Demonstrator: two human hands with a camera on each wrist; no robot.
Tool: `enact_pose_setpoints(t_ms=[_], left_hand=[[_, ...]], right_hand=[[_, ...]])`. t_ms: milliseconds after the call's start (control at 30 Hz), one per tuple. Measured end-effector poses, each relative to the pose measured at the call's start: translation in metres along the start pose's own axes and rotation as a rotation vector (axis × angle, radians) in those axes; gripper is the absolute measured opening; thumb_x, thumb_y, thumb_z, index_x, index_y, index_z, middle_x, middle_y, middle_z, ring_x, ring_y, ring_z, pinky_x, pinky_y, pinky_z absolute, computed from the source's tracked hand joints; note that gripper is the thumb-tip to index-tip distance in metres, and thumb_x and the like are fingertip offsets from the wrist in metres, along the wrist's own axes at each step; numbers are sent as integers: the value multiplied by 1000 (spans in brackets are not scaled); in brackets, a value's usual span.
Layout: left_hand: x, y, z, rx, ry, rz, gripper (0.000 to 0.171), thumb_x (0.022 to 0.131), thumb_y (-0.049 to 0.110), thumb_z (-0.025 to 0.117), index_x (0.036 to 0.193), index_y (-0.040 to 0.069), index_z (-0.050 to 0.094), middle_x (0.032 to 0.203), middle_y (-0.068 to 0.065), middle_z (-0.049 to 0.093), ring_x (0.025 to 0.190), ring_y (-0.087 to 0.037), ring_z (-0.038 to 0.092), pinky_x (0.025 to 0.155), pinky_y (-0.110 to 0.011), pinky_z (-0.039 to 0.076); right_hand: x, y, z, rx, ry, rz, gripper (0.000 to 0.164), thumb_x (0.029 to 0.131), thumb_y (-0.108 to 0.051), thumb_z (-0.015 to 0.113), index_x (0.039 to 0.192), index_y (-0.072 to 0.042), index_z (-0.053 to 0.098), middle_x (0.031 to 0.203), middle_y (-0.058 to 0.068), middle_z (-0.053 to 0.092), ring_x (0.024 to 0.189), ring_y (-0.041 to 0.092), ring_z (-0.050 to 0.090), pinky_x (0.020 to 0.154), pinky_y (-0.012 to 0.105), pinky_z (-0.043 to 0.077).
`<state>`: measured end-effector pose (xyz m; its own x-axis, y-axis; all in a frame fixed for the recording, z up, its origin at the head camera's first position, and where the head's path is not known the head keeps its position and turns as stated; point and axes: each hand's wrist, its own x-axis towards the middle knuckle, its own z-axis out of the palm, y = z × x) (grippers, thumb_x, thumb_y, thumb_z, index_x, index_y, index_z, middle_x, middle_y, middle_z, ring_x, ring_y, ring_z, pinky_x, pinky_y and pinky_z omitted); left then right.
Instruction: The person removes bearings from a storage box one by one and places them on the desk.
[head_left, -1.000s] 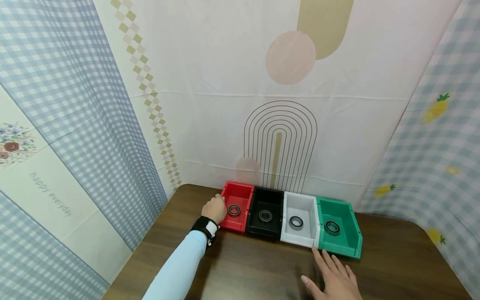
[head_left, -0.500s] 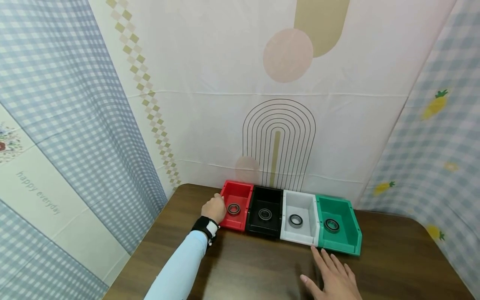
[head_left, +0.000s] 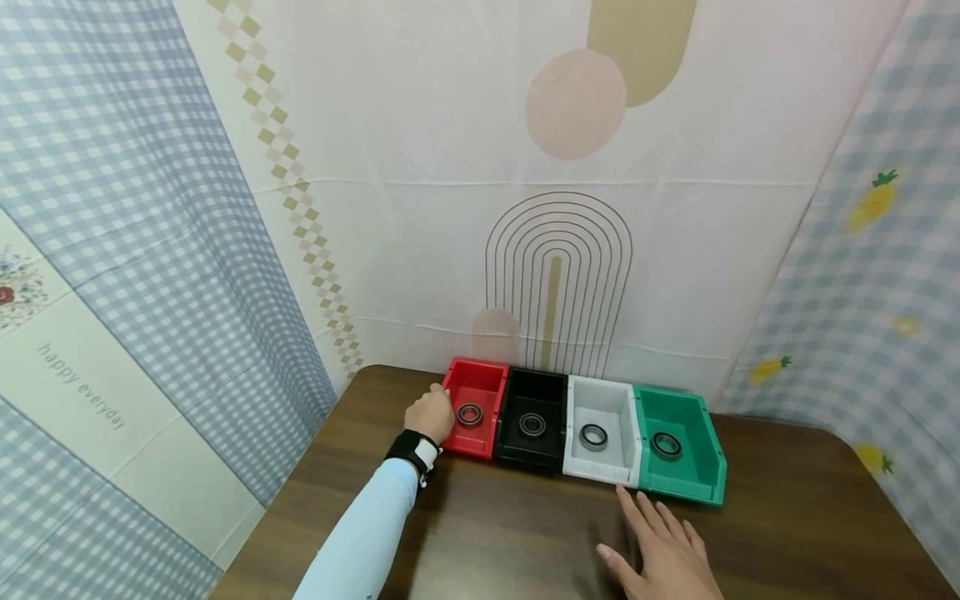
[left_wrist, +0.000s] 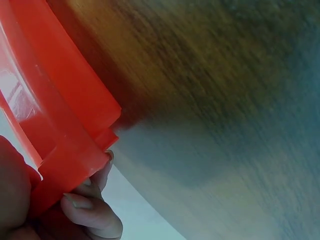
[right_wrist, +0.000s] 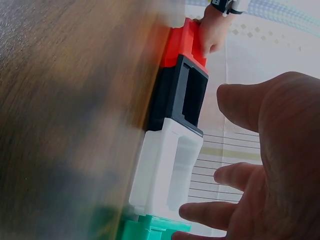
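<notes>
The wooden table (head_left: 525,533) carried four bins pushed side to side against the backdrop: red bin (head_left: 474,407), black bin (head_left: 534,418), white bin (head_left: 603,427) and green bin (head_left: 678,442), each with one bearing lying flat on its floor. My left hand (head_left: 430,414) gripped the red bin's outer wall, which I judge steadied that end of the row. My right hand (head_left: 663,554) lay spread and relaxed on the table just in front of the white and green bins, holding nothing.

The head view alone showed the bearing (head_left: 469,414) in the red bin. The left wrist view showed my fingertips (left_wrist: 90,210) curled round the red rim, and the right wrist view showed my fingers (right_wrist: 210,210) splayed apart.
</notes>
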<state>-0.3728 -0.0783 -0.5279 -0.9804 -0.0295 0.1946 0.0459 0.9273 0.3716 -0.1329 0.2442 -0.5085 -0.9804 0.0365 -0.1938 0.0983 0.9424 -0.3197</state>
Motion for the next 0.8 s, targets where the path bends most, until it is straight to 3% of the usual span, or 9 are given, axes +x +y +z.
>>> enact_pose_setpoints(t_ms=[300, 433, 600, 800], left_hand=[[0, 2, 4, -21, -18, 30, 31, 113, 25, 51, 94, 1, 59, 77, -19, 70, 69, -34, 73, 64, -51, 61], [1, -4, -1, -12, -32, 7, 31, 113, 25, 51, 96, -1, 59, 78, -20, 70, 70, -34, 73, 65, -51, 61], [3, -7, -9, -39, -64, -2, 31, 113, 23, 50, 100, -4, 59, 81, -22, 70, 71, -36, 73, 67, -52, 62], [6, -8, 4, -56, -70, 19, 32, 113, 24, 48, 97, -2, 57, 78, -20, 68, 68, -34, 72, 64, -51, 61]], right_hand=[[-9, -1, -4, 7, 30, -4, 98, 96, -74, 61, 170, -18, 30, 165, 31, 43, 149, 62, 39, 112, 84, 28], [-9, -13, -6, 38, 71, -36, 92, 98, -69, 64, 169, -20, 33, 166, 28, 44, 151, 60, 38, 115, 82, 27], [-6, -32, -13, 41, 148, -101, 89, 98, -73, 59, 167, -23, 38, 166, 24, 46, 153, 54, 41, 119, 78, 29], [7, -57, -21, 45, 245, -213, 77, 101, -61, 65, 163, -19, 47, 163, 18, 52, 153, 46, 46, 121, 71, 35]])
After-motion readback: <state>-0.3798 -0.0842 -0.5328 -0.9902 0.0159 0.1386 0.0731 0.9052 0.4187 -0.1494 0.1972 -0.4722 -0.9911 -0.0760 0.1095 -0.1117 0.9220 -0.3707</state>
